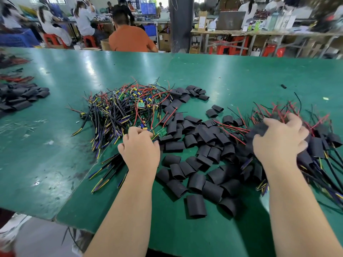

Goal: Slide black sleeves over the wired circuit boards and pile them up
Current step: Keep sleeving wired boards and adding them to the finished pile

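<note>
- left hand (141, 147), fingers curled, pinches the wires of a small green circuit board (161, 132) at the near edge of the tangled heap of wired boards (122, 108).
- loose flat black sleeves (196, 204) lie just right of that board, between both hands.
- right hand (280, 140) is blurred over the pile of sleeved boards (315, 151); i cannot tell its grip.

A green table (241, 76) bears tangled wired circuit boards (122, 108), loose black sleeves (196, 190) and sleeved boards (315, 151).
</note>
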`<action>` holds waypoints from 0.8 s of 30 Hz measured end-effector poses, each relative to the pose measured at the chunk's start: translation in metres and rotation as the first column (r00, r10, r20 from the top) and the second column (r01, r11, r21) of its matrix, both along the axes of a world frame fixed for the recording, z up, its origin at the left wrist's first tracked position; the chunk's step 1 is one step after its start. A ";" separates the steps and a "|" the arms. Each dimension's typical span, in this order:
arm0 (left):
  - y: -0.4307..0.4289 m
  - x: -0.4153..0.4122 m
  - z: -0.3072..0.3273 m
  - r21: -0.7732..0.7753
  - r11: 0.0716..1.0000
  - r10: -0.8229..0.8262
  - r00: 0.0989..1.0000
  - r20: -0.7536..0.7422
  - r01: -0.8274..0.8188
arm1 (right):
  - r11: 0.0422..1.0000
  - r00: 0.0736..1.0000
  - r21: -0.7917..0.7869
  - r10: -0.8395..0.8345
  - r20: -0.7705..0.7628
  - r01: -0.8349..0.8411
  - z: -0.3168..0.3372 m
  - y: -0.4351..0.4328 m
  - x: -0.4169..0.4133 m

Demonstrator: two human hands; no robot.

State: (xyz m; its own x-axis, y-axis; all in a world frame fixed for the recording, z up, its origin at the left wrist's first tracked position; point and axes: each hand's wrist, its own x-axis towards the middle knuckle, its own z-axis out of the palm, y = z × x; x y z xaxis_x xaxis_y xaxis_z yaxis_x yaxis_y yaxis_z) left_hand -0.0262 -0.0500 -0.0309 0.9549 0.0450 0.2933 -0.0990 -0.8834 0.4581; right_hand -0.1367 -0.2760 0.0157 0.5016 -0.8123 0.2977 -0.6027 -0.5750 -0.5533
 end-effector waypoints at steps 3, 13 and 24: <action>0.000 0.002 0.000 0.055 0.998 0.025 1.000 -0.001 -0.025 | 0.989 0.991 -0.097 0.119 0.055 -0.113 0.000 0.009 0.000; -0.003 -0.002 0.004 -0.132 0.991 0.033 0.963 0.268 0.003 | 0.954 0.950 -0.089 0.269 -0.158 -0.286 -0.008 0.024 0.003; -0.008 -0.010 0.014 -0.156 0.905 -0.278 0.827 0.489 0.396 | 0.102 0.697 0.703 0.287 0.657 -0.704 -0.016 0.081 0.024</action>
